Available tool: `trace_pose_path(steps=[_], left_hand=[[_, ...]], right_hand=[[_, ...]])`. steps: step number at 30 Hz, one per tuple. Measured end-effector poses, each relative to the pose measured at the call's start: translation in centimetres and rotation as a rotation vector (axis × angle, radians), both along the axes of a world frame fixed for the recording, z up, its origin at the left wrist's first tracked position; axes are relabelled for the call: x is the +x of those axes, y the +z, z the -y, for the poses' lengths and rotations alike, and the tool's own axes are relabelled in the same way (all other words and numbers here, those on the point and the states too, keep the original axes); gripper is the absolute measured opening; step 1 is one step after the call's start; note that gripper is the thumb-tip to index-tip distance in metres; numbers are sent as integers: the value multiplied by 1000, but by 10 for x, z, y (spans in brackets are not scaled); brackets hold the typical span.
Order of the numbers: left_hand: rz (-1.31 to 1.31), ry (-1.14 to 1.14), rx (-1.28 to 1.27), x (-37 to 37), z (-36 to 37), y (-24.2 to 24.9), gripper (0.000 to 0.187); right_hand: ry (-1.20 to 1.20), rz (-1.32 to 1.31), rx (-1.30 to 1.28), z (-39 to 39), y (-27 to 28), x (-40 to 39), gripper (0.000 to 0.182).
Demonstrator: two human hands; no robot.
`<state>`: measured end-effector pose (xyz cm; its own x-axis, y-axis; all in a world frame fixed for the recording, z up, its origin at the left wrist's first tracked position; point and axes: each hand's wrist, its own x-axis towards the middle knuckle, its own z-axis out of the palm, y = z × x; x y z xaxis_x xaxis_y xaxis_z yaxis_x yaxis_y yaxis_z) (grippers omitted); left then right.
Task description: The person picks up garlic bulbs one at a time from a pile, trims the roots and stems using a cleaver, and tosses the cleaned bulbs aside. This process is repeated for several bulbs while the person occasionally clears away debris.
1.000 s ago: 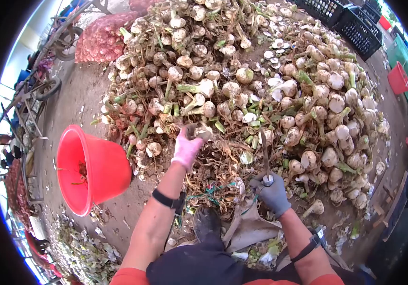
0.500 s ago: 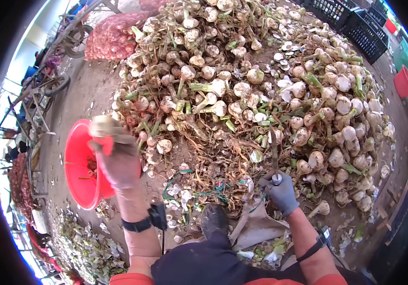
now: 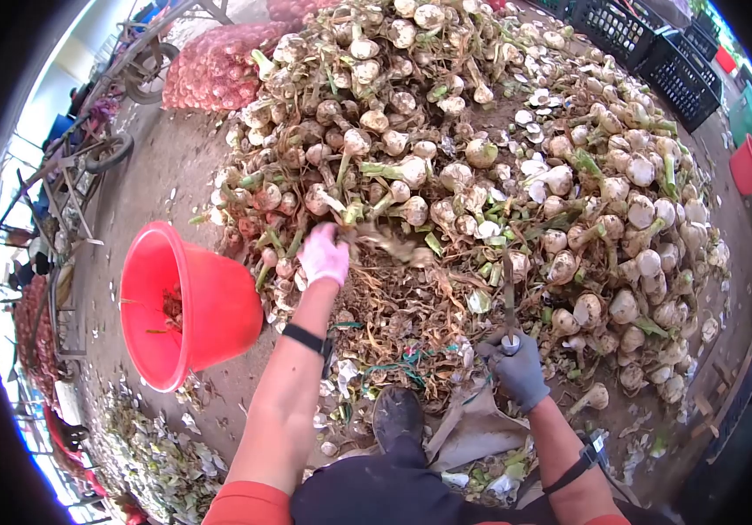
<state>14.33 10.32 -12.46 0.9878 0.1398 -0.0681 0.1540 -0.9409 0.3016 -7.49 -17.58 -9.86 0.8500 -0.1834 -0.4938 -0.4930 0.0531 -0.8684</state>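
My left hand (image 3: 323, 254), in a pale pink-looking glove, reaches the near edge of a heap of garlic (image 3: 376, 171). Its fingers are closed round the stalk of a garlic bulb (image 3: 421, 257), which is smeared by motion and points right; the grip itself is partly hidden. My right hand (image 3: 518, 372), in a grey glove, is shut on a knife (image 3: 508, 293), its narrow blade pointing away from me. To the left of my left arm stands a tilted red bucket (image 3: 223, 306) with some brownish material inside.
Dry stalks and peelings (image 3: 402, 306) cover the ground before my shoe (image 3: 398, 416). More garlic (image 3: 639, 236) lies at right. Red mesh sacks (image 3: 218, 70) and a wheeled cart (image 3: 109, 153) are at upper left. Black crates (image 3: 678, 74) and another red bucket (image 3: 749, 166) stand at upper right.
My left hand has moved right from over the red bucket, where it held a pale bulb, to the heap's edge and a stalked bulb. My right hand keeps the knife in nearly the same place.
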Motion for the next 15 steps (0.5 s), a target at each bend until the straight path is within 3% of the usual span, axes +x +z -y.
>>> trace_pose_path(steps=[2, 4, 5, 6, 9, 10, 13, 15], left_hand=[[-145, -49, -318, -43, 23, 23, 27], [-303, -158, -541, -72, 31, 10, 31], [-288, -220, -463, -89, 45, 38, 35], [-290, -199, -733, -97, 45, 22, 39], [-79, -358, -612, -127, 61, 28, 45], [-63, -407, -464, -136, 64, 35, 46], [-52, -583, -344, -142, 73, 58, 41], [187, -796, -289, -144, 77, 59, 35]], right_hand=[[89, 128, -56, 0, -5, 0, 7], [122, 122, -85, -1, -8, -2, 9], [155, 125, -119, -1, -8, -2, 11], [149, 114, -125, -1, -4, -2, 11], [235, 213, -298, -4, 28, 2, 15], [225, 205, -305, -6, 35, 2, 15], [316, 404, -506, -12, 44, 3, 18], [347, 397, -532, -12, 54, 5, 18]])
